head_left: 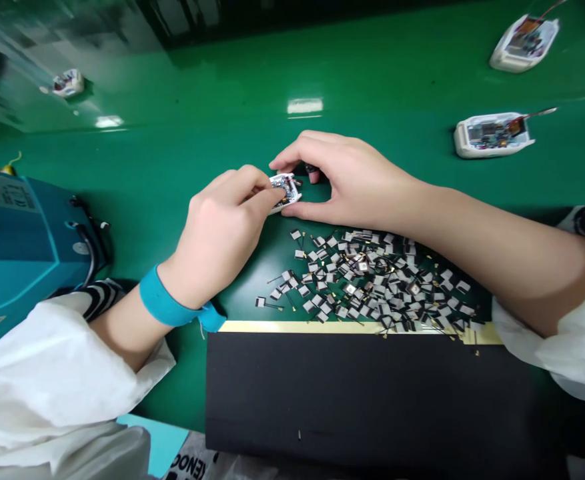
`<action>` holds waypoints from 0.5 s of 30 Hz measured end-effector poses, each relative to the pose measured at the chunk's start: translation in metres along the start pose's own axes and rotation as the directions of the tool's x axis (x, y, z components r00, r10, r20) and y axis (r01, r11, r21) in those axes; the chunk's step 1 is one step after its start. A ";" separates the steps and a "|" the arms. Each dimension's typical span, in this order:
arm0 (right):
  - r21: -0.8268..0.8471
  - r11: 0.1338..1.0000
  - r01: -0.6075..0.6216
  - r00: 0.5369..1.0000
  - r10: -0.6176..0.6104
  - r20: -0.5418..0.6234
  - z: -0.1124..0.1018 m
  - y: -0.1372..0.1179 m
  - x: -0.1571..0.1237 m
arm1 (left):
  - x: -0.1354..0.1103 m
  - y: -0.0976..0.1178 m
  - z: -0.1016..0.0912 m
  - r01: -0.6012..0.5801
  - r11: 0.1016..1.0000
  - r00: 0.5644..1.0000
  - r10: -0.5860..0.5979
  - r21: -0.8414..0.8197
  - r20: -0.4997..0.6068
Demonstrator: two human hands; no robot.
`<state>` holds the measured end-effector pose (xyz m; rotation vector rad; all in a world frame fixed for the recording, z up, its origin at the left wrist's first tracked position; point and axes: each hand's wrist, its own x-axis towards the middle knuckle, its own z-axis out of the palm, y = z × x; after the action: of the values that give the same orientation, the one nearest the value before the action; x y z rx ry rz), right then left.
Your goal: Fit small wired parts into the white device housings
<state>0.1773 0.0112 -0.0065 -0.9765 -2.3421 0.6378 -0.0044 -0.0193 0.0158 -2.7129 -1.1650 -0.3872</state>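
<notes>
Your left hand (227, 223) pinches the white housing (291, 192) at mid-frame, its thumb over the exposed board, probably to steady it. Your right hand (357, 177) cups the other end, thumb against the lower edge, fingers curled by a small dark item (310, 168); I cannot tell whether it grips anything. The housing's long axis runs roughly left to right, rising slightly rightward, pronged end to the right. Below, the small wired parts (363, 267) lie heaped, likely for easy reach, beside the tape strip (272, 327). Two open housings (495, 137) sit upper right on the counter (197, 127).
</notes>
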 end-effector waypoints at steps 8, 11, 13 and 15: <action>-0.112 0.993 0.025 1.000 -0.027 -0.015 -0.002 -0.002 -0.002 | 0.000 0.007 -0.004 0.147 0.988 0.989 -0.146 -0.052 0.023; -0.134 0.990 0.042 0.999 -0.045 -0.015 -0.001 0.000 -0.003 | 0.001 0.006 -0.006 0.170 0.980 0.985 -0.164 -0.104 0.062; -0.137 0.989 0.054 0.998 -0.057 -0.016 -0.001 0.001 -0.003 | 0.002 0.006 -0.007 0.179 0.973 0.982 -0.170 -0.142 0.077; -0.140 0.988 0.061 0.998 -0.064 -0.018 -0.001 0.001 -0.004 | 0.002 0.006 -0.008 0.176 0.973 0.983 -0.167 -0.151 0.071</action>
<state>0.1808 0.0096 -0.0073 -0.9612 -2.4130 0.4417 -0.0001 -0.0238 0.0235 -2.7803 -1.4494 -0.4434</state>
